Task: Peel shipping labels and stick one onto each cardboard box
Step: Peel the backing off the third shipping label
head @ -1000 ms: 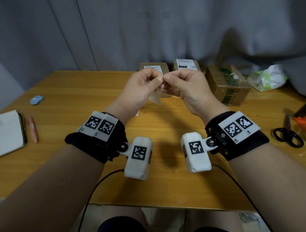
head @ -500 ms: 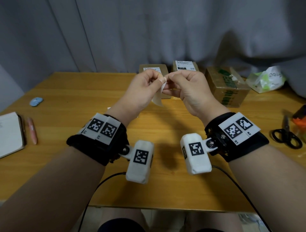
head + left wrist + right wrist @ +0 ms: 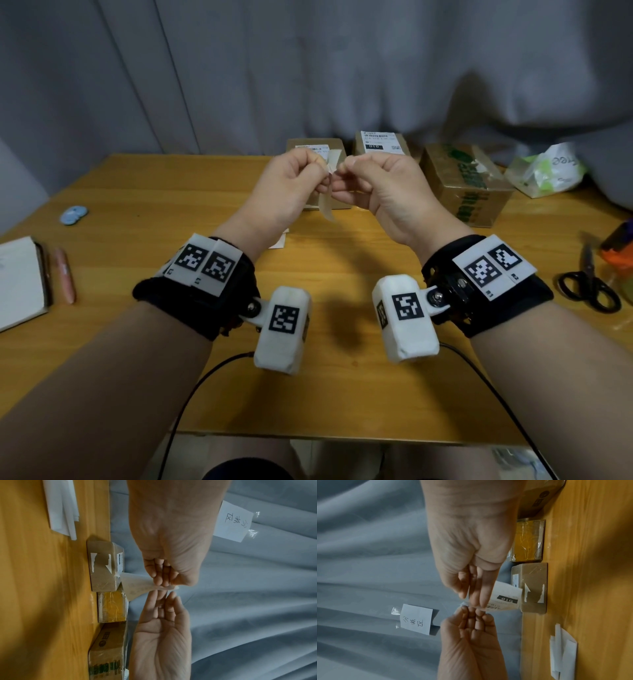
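Observation:
Both hands are raised over the wooden table. A shipping label hangs between them. My left hand pinches its top edge, and my right hand pinches the same edge from the other side. The left wrist view shows the label curling below my left hand. In the right wrist view its printed face, marked 010, lies behind my right hand. Three cardboard boxes stand at the table's back edge: the left and middle carry labels, while the larger right one has green print.
A small stack of white sheets lies under my left wrist. A notebook, pen and blue caps are at the left. Scissors, an orange object and a plastic bag are at the right. A grey curtain hangs behind.
My hands have drawn slightly apart at the label's top edge, and a bit of white now shows between the fingertips. The label still hangs between them.

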